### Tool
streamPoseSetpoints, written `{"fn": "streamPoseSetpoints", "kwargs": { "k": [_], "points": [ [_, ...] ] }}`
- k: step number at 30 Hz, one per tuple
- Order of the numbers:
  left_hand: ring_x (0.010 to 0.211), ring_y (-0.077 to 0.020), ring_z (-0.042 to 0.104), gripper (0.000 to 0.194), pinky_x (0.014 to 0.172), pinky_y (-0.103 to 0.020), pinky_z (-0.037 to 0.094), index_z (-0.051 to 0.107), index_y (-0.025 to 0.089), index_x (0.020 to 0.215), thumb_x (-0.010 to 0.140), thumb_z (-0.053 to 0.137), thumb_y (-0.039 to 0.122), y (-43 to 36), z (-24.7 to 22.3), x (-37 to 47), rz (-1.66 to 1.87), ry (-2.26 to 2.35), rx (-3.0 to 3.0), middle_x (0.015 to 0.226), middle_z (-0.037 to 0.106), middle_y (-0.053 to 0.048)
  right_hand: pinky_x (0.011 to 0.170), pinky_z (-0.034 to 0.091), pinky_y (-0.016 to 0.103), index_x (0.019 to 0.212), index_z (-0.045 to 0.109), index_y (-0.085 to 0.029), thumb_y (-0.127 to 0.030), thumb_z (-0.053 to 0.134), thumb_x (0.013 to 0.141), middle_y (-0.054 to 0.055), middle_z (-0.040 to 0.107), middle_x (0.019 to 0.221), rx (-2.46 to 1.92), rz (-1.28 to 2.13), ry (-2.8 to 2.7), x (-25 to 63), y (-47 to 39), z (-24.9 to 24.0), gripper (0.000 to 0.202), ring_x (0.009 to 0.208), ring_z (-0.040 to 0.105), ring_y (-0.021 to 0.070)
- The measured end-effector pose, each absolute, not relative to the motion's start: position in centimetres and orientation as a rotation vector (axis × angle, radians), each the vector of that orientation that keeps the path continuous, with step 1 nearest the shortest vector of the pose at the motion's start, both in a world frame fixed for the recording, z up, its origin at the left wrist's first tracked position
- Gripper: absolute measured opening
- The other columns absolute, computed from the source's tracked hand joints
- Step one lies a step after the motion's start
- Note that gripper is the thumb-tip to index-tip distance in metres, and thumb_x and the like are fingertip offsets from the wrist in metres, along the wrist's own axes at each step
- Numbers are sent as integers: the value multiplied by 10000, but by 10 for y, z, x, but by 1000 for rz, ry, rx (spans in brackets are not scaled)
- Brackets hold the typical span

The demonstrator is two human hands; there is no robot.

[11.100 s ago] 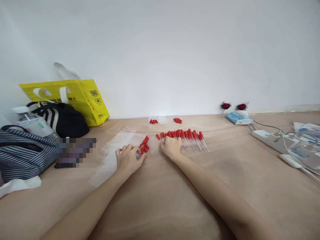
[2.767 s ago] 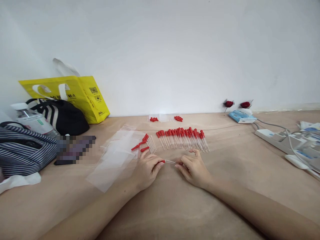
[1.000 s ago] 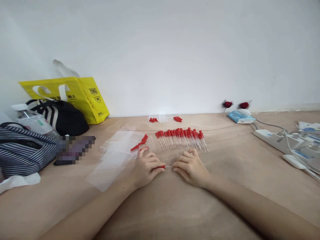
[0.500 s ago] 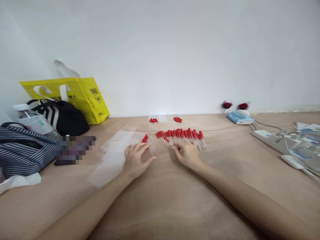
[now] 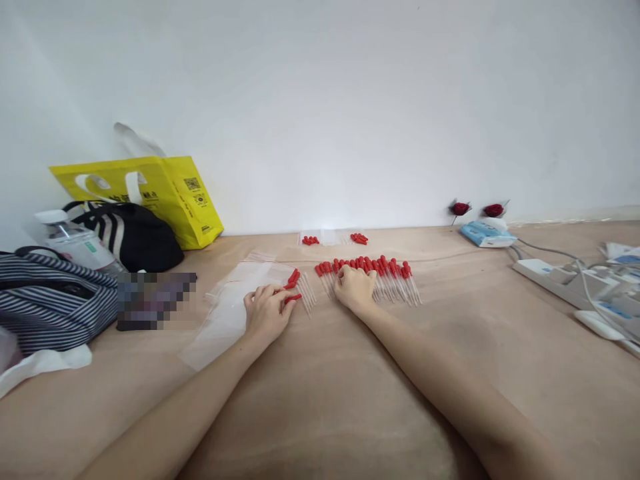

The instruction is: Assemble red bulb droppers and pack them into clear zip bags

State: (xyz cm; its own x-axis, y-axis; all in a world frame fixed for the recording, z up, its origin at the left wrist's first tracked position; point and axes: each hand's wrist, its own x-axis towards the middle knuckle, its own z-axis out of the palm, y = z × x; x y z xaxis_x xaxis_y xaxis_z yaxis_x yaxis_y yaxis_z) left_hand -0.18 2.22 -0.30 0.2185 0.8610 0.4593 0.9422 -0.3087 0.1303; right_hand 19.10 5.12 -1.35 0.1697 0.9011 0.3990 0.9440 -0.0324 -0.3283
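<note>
Under the right hand (image 5: 356,287), on the worktop (image 5: 320,400): row of red-capped tubes (image 5: 384,264); fingers curled, cannot tell whether grasping | left hand (image 5: 266,312): pinching one red bulb (image 5: 294,298) | just beyond it: loose red bulbs (image 5: 294,277) | between both hands: bare tubes (image 5: 307,293) | partly beneath left: clear bags (image 5: 225,320).
</note>
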Motion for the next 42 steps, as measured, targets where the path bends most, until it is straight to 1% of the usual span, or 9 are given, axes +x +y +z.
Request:
{"fn": "streamPoseSetpoints", "kwargs": {
  "k": [8,12,20,23,27,32,35,37,42],
  "points": [
    [877,-224,533,66,849,-433,219,574,204,785,743,534,234,8,1,4,-769,-1733,-2273,829,648,-10,759,206,375,753,630,-196,-305,429,781,66,652,840,-1802,-56,-1857,167,42,-3,230,838,524,208],
    [827,-210,560,53,848,-432,220,540,197,785,739,514,206,4,0,2,-760,-1750,-2314,800,655,-6,785,216,397,748,648,-172,-327,467,747,102,655,852,-1942,97,-1897,145,43,6,238,869,537,235],
    [890,-244,553,182,844,-466,207,604,250,905,767,492,211,7,-4,0,-744,-1679,-2363,908,667,-29,787,242,410,717,654,-142,-283,503,708,135,666,795,-2064,213,-1892,132,53,12,207,768,591,240],
    [874,-241,558,157,851,-471,207,616,242,866,766,498,215,6,-5,-1,-765,-1652,-2364,866,671,-31,793,251,412,746,646,-138,-289,479,733,140,659,833,-2053,192,-1896,134,51,14,226,821,577,250],
    [845,-226,564,119,842,-449,240,614,224,820,784,505,256,2,-3,2,-856,-1554,-2447,816,668,-26,773,301,367,836,605,-130,-251,439,781,127,632,909,-1841,77,-1952,163,35,14,213,903,534,241],
    [814,-192,547,129,765,-355,342,601,192,832,813,495,265,-10,-1,14,-826,-1193,-2824,827,655,-28,715,353,300,862,556,-150,-180,388,838,71,608,841,-1358,131,-2172,232,-7,-6,172,774,533,166],
    [810,-189,539,160,740,-338,371,604,184,891,834,470,251,-16,-2,23,-792,-1037,-2960,824,652,-36,734,360,311,1066,520,-169,-149,349,857,80,598,907,-1151,82,-2268,263,-32,-19,271,820,525,170],
    [804,-186,541,188,733,-334,380,603,186,953,840,460,235,-17,-4,26,-802,-941,-3007,813,654,-36,730,360,315,1111,513,-183,-148,336,867,78,599,894,-1111,76,-2279,271,-44,-24,304,787,525,163],
    [780,-176,550,208,748,-348,378,617,196,973,842,459,235,-18,-5,28,-866,-864,-2988,786,659,-32,782,326,343,1043,564,-203,-148,357,864,57,606,848,-1109,101,-2242,263,-54,-21,278,765,531,146]
  ]
}}
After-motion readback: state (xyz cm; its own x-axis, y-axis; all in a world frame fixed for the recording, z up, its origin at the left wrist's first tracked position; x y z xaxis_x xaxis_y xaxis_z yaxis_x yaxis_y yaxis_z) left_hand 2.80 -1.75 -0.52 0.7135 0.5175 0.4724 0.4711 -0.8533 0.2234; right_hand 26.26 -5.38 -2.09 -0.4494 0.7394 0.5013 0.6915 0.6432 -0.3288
